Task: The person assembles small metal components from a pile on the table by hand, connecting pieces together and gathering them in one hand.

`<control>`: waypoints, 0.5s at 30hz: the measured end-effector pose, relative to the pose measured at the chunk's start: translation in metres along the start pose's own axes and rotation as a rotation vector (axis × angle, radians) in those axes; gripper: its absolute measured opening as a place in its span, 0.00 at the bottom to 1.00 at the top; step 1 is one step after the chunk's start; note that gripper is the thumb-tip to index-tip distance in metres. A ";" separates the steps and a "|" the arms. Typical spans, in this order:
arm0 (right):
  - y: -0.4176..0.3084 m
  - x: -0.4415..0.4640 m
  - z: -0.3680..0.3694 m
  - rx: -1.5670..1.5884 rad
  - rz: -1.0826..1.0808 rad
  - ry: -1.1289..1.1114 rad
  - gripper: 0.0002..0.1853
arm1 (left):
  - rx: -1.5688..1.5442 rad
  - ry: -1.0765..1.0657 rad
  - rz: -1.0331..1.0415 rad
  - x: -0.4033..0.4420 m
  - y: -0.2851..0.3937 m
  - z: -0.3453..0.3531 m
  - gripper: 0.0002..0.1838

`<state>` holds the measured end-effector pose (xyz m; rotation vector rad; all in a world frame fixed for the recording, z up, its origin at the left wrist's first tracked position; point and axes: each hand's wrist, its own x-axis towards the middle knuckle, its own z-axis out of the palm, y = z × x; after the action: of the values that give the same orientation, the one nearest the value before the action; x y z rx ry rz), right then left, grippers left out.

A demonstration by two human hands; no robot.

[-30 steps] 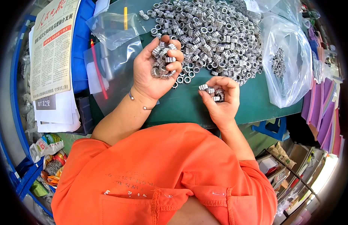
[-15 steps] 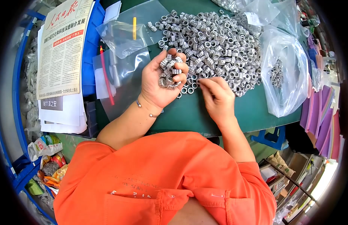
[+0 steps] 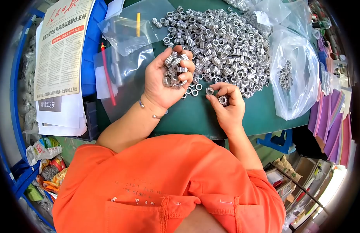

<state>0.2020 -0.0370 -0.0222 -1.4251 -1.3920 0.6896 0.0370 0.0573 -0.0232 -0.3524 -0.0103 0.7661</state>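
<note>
Turned fingers-up and drawn slightly back from the heap since half a second ago, the bare right hand is now seen from its palm side, with a small silver toothed metal ring pinched between thumb and forefinger; a second toothed ring is cupped beneath the curled fingers. By the left hand, held almost where it was, a cluster of silver rings is gripped in the palm under bent fingers. Just beyond both hands, a broad heap of similar rings is spread on the dark green tabletop, and more are held in a clear plastic bag at the right. At the left, a printed newspaper is headed in red 人民日报, its black headline ending in 文化和科技深度融合发展; below it, 8/11泽之安 can be read on a dark grey printed label. On the orange cloth shirt, the faded dark print cannot be made out.
</note>
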 end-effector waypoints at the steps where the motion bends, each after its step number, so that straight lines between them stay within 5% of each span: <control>1: -0.003 -0.002 0.001 0.089 0.054 0.033 0.14 | 0.001 0.001 0.002 0.000 0.000 0.000 0.09; 7: -0.017 -0.002 -0.001 0.319 0.143 0.039 0.12 | 0.000 -0.009 0.005 0.001 0.000 0.000 0.10; 11: -0.014 -0.001 -0.011 0.110 0.134 -0.079 0.09 | 0.014 -0.015 0.006 0.001 0.001 -0.001 0.10; 14: -0.008 -0.003 -0.012 0.318 0.190 -0.087 0.09 | 0.008 -0.012 0.002 0.001 0.001 -0.001 0.11; 15: -0.012 -0.005 -0.012 0.550 0.382 -0.053 0.09 | 0.007 -0.017 0.000 0.001 0.001 -0.001 0.11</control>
<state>0.2072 -0.0463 -0.0084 -1.2316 -0.8679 1.2541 0.0372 0.0581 -0.0248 -0.3390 -0.0231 0.7693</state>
